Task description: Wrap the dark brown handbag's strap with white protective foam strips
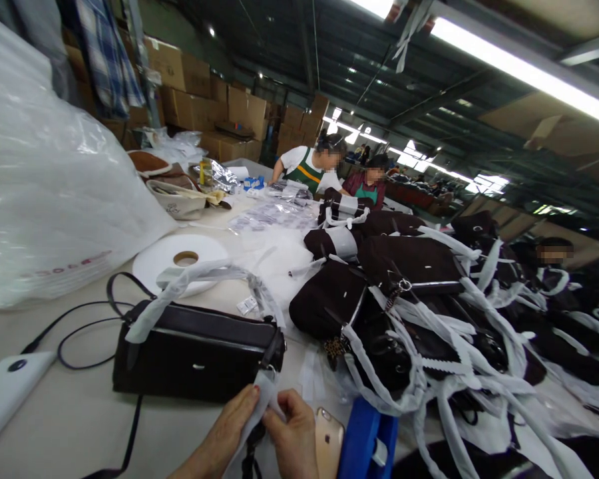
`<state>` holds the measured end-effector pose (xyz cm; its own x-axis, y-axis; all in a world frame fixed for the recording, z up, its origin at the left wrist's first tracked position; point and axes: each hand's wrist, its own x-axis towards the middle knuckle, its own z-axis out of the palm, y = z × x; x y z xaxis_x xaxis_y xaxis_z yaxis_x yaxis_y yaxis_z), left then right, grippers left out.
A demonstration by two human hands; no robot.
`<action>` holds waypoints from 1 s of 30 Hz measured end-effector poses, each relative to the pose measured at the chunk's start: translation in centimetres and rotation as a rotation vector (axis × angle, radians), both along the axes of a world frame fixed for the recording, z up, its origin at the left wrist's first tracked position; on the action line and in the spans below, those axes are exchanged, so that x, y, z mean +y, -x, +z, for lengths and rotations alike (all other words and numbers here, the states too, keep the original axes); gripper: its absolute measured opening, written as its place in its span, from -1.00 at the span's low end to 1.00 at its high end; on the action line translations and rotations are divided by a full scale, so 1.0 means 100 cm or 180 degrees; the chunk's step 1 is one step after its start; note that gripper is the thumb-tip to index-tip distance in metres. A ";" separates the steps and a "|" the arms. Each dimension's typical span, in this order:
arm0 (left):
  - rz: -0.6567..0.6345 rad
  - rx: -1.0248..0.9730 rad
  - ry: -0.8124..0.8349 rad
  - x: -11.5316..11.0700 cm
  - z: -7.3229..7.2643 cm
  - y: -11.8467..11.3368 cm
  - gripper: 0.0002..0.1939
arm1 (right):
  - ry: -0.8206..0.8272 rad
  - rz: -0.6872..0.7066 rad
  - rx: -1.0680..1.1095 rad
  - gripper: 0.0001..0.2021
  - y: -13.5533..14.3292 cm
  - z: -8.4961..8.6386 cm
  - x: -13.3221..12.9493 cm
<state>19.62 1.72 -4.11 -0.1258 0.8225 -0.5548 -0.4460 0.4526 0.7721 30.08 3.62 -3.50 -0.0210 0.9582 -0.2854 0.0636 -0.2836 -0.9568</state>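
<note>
A dark brown handbag (pixel 194 352) lies on the pale table (pixel 70 412) right in front of me, its handle wrapped in white tissue strip (pixel 194 276). At the bottom edge my left hand (pixel 227 432) and my right hand (pixel 294 436) meet and pinch a white tissue strip (pixel 265 392) that runs up to the ring at the bag's right end. A dark strap hangs beneath my fingers.
A roll of white tape (pixel 180 259) and a big clear plastic bag (pixel 44 179) sit at left, a white device (pixel 10 392) with a black cable at near left. A heap of wrapped dark handbags (pixel 419 313) fills the right. A phone (pixel 328 439), a blue object (pixel 367 442); other people work farther back.
</note>
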 end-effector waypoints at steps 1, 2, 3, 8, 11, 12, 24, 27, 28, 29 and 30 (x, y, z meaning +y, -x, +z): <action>-0.0134 -0.0064 -0.0091 0.001 0.002 -0.001 -0.56 | -0.0002 0.0003 -0.0035 -0.88 0.001 0.001 0.000; -0.0237 -0.0097 -0.0168 0.002 0.004 -0.002 -0.54 | -0.0003 0.0008 -0.0068 -0.88 0.002 0.002 0.001; -0.0307 -0.0107 -0.0235 0.003 0.005 -0.002 -0.53 | -0.0002 0.0023 -0.0089 -0.88 0.003 0.002 0.001; -0.0492 -0.0138 -0.0226 0.012 0.004 0.001 -0.53 | -0.0040 0.0131 -0.0044 -0.86 -0.001 -0.008 0.002; -0.0538 -0.0313 -0.0030 0.018 0.003 0.004 -0.53 | -0.0055 0.0364 0.0293 -0.90 -0.007 -0.015 0.002; -0.0524 -0.0360 0.0020 0.020 0.003 0.004 -0.54 | -0.0059 0.0427 0.0438 -0.90 -0.008 -0.016 0.002; 0.0360 -0.0051 0.0407 0.024 0.008 -0.016 -0.79 | -0.0223 -0.0404 0.0942 -0.64 -0.004 -0.028 -0.022; 0.0453 0.0167 0.0330 0.023 0.006 -0.019 -0.79 | -0.1200 -0.0189 -0.0181 -0.75 -0.003 -0.024 -0.026; 0.0470 0.0250 0.0283 0.023 0.006 -0.018 -0.79 | -0.1528 -0.0106 -0.0415 -0.77 -0.001 -0.022 -0.026; 0.0469 0.0326 0.0222 0.023 0.005 -0.018 -0.78 | -0.1811 -0.0039 -0.0542 -0.77 0.000 -0.022 -0.026; 0.0446 0.0385 0.0152 0.022 0.005 -0.017 -0.77 | -0.2035 0.0028 -0.0589 -0.75 0.001 -0.022 -0.025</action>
<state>21.28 3.93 -3.65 -0.3052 0.7653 -0.5666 -0.4125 0.4301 0.8031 29.95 1.15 -5.68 -0.0349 0.9400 0.3394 0.2427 0.3374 -0.9095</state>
